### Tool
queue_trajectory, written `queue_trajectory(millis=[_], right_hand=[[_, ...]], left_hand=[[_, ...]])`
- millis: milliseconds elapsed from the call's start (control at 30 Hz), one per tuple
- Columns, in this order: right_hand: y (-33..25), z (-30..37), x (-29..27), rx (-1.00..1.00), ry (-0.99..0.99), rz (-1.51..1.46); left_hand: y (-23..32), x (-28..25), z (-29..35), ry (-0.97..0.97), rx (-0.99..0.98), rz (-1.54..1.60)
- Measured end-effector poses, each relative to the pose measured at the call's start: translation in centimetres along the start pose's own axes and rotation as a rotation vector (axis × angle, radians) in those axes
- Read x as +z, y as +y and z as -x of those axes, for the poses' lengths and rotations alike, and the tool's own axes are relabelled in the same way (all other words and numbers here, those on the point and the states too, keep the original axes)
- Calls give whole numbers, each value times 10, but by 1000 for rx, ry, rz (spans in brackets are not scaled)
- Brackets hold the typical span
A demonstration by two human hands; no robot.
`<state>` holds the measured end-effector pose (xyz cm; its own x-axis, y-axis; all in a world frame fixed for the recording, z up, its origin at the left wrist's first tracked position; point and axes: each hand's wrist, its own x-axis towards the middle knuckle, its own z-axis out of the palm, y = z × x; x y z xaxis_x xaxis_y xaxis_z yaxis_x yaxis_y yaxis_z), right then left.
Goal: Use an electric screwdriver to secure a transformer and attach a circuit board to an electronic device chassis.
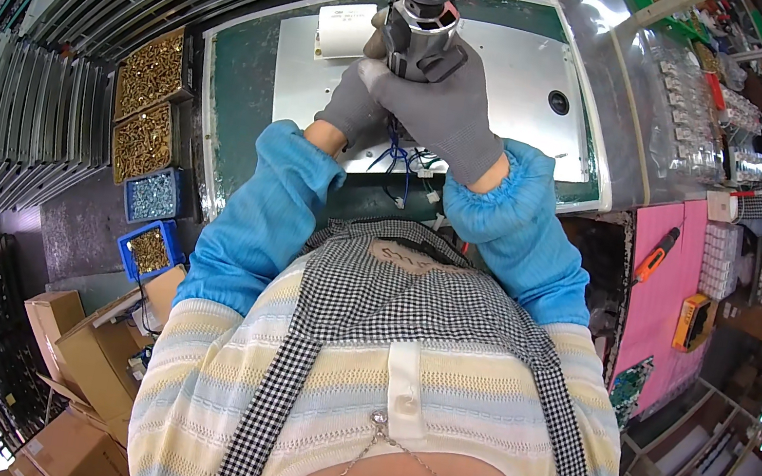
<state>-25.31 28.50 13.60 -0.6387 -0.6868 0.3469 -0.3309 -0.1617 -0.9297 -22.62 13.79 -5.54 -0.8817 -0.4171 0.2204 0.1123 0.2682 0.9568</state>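
Both my hands wear grey knit gloves and are wrapped round a dark grey and black cylindrical device [420, 42], with a shiny ring and a ribbed black top. My left hand [354, 101] closes on its left side, and my right hand [450, 106] overlaps it from the right. The device's exact kind is unclear, and the gloves cover much of its lower body. Below the hands, blue and dark wires [400, 155] with small white connectors hang at the near edge of a silver metal panel [534, 74]. A white cylinder [344, 32] lies on the panel, left of the device.
The panel rests on a green work surface [239, 69]. Bins of brass-coloured screws [152, 71] and blue trays [152, 194] stand at left, near stacked metal frames [14, 124]. On the right, an orange-handled tool [657, 255] lies on a pink sheet [658, 329].
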Motion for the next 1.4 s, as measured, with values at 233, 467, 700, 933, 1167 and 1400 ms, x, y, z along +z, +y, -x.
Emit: queue_trajectory(millis=[233,467,700,933,1167,1400], right_hand=[[8,5,-6,15,26,-121],[-8,7,-8,69,3,-193],[-68,7,-69,-311,81,-400],[-62,10,-75,-336,412,-684],[-54,14,-82,-264,455,-766],[-49,21,-89,-236,515,-784]], left_hand=[[72,9,5,24,-222,208],[88,-1,8,-71,13,12],[97,-24,23,-9,-553,1137],[139,-13,46,-215,-677,1404],[146,-6,51,-200,-674,1243],[157,9,56,-125,-639,872]])
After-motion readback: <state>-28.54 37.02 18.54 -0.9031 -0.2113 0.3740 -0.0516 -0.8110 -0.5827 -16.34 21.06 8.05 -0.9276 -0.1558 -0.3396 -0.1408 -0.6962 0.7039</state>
